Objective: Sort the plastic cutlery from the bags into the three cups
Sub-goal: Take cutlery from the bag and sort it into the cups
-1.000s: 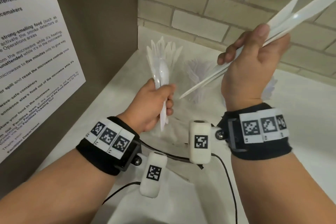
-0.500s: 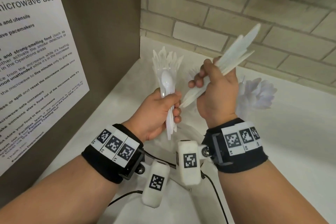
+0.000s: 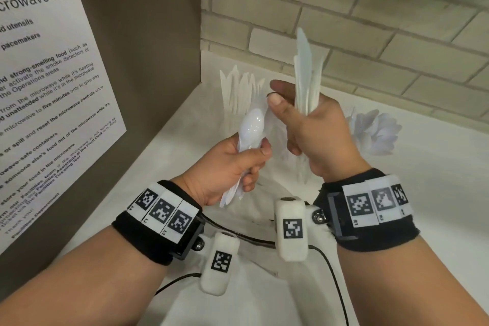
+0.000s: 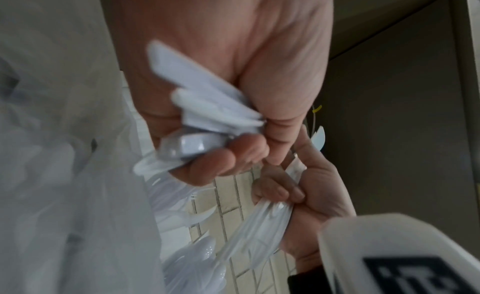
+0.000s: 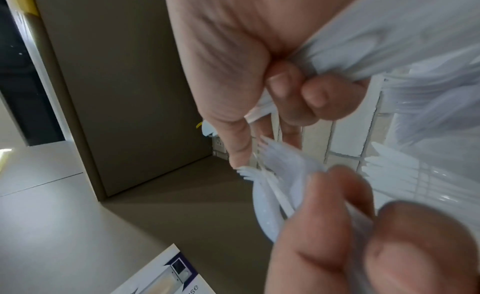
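My left hand (image 3: 238,167) grips a small stack of white plastic spoons (image 3: 250,126) by the handles, bowls up. My right hand (image 3: 315,137) holds a bundle of white knives (image 3: 307,79) upright, its lower fingers curled round them. Its thumb and forefinger (image 3: 277,87) reach left to the top of the spoon bowls; I cannot tell if they touch. In the left wrist view the spoon handles (image 4: 207,105) fan out of my left fist. Behind the hands stands a cup of forks (image 3: 239,90), and a cup of spoons (image 3: 375,132) is to the right.
A brown cabinet side with a microwave notice (image 3: 47,103) walls off the left. A brick wall (image 3: 370,34) runs behind the white counter (image 3: 436,206). A crumpled clear plastic bag (image 3: 254,288) lies on the counter below my wrists.
My right hand came down and left with the knives and turned them from slanting to upright. It is now right beside the spoons in my left hand, which stayed in place.
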The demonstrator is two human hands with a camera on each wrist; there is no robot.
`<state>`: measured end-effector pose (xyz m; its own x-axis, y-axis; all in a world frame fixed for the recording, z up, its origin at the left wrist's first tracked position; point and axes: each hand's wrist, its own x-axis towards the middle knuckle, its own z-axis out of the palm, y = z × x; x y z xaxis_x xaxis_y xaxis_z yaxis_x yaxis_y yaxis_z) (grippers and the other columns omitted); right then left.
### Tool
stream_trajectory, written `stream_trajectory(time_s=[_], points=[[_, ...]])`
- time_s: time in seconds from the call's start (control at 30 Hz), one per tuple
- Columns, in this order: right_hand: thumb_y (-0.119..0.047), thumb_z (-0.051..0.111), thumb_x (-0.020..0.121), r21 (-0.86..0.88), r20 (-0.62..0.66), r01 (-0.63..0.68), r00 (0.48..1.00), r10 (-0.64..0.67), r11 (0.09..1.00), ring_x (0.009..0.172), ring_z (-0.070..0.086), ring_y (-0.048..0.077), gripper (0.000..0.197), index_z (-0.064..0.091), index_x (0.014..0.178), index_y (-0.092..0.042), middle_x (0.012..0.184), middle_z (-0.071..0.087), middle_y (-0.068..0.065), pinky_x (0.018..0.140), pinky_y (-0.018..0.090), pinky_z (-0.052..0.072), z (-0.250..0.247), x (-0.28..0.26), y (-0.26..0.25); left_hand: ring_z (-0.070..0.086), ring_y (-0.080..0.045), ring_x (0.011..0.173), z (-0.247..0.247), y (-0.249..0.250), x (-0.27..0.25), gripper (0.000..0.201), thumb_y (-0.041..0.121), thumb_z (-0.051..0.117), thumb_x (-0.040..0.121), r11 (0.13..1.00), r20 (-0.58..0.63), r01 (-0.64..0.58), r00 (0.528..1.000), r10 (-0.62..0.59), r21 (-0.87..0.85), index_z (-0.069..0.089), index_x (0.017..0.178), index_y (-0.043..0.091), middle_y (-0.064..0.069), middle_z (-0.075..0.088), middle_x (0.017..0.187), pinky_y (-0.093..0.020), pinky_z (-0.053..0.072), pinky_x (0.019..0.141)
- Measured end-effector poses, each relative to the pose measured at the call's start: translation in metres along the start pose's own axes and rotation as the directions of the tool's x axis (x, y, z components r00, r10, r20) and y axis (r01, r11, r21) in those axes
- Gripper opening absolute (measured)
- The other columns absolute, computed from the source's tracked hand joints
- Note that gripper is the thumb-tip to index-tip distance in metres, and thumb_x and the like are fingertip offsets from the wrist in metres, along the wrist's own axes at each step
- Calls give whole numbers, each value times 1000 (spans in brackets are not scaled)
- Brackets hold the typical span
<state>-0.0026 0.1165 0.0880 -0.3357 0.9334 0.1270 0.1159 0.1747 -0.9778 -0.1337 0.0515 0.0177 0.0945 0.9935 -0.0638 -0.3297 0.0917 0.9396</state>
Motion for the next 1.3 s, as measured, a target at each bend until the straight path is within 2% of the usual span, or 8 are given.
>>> stream_trajectory(time_s=[0.3,0.47,0.6,0.73,0.9,1.1,1.23,1.3], points=[[-14,70,86,-87,74,47,996,-41,995,36,37,11,4,67,84,-14,52,56,-9,40,21,33,-2,1,-3,51,-18,53,1,-3,-3,24,28,57,86,997,48,-11,999,7,73,56,93,6,0,52,64,-34,47,62],[-19,60,94,35,17,55,998,-55,998,39,37,13,19,58,99,-1,87,57,26,41,25,35,-2,3,-10,46,-18,53,-1,-6,-3,20,28,58,85,986,21,-56,998,54,159,59,93,10,-2,49,64,-29,46,55],[-22,57,97,53,-7,71,998,-70,996,38,37,14,17,56,98,-4,76,64,1,41,25,35,-5,3,-14,45,-18,52,-1,-9,-3,19,28,58,86,985,19,-63,998,61,158,61,94,12,-1,49,64,-31,44,56],[-21,66,90,-63,15,62,998,-61,996,40,40,14,11,69,96,-11,70,61,2,43,27,37,-2,1,-11,45,-16,54,0,-9,-1,29,28,56,92,963,23,-99,995,96,250,56,103,1,2,48,62,-28,45,54],[-20,53,98,167,-235,179,962,-137,970,37,42,15,12,61,95,-12,80,73,12,39,24,35,-5,3,-24,46,-13,53,-2,-12,0,18,22,53,95,955,-26,-70,996,80,290,55,101,5,4,48,61,-25,45,54],[-24,44,102,209,-477,376,845,-242,903,47,51,19,16,51,94,-12,55,57,-2,42,27,37,-23,12,-35,56,-15,67,-8,-15,-1,16,22,55,96,984,-5,-38,999,40,176,60,88,9,-3,53,69,-26,50,72],[-30,48,99,71,-354,277,905,-235,958,49,47,20,23,48,109,-10,69,46,7,46,30,50,-23,16,-26,62,-23,74,-13,-12,-2,17,22,54,89,998,103,-4,995,-3,65,58,81,8,-6,52,75,-31,51,74],[-29,56,96,-26,-215,185,959,-186,982,43,43,14,18,52,103,-13,69,48,4,44,30,49,-18,14,-20,62,-26,70,-14,-9,-1,19,23,54,90,995,124,-5,992,-8,98,57,82,6,-10,52,78,-34,51,72]])
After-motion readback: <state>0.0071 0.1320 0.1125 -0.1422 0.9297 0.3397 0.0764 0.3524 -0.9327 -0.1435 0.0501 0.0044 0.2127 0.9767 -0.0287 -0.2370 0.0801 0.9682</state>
